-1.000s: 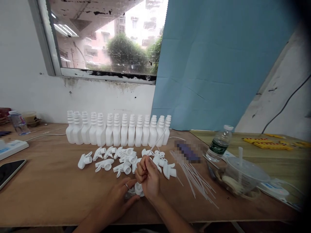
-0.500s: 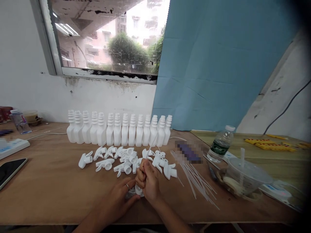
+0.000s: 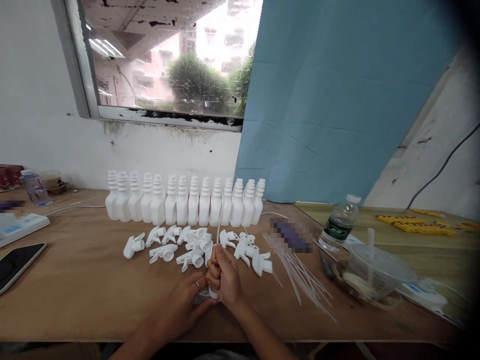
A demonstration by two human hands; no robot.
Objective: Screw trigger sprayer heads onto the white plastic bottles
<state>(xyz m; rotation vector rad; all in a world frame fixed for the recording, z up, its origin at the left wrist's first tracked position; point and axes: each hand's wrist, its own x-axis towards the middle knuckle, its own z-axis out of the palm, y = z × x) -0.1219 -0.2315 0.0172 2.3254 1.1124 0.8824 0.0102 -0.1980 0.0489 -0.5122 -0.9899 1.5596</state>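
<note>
My left hand (image 3: 184, 301), with a ring on one finger, is closed around a white spray trigger head (image 3: 213, 293) low on the table; most of it is hidden by my hands. Right above it, my right hand (image 3: 227, 277) makes a fist around a thin white plastic tube (image 3: 219, 225) that sticks up from the fist. The tube's lower end is hidden in the fist, over the trigger head. Loose white trigger heads (image 3: 193, 259) lie scattered just beyond my hands. To the right lies a fan of thin tubes (image 3: 300, 275).
A row of white bottles (image 3: 193, 205) without caps stands at the back. On the right are a water bottle (image 3: 339, 225) and a clear lidded bowl (image 3: 386, 265) with a straw. At the left edge lie a phone (image 3: 18, 265) and a power strip (image 3: 24, 227).
My right fist has shifted slightly left, and the tube has tipped from leaning right to nearly upright. My left hand keeps its hold on the trigger head.
</note>
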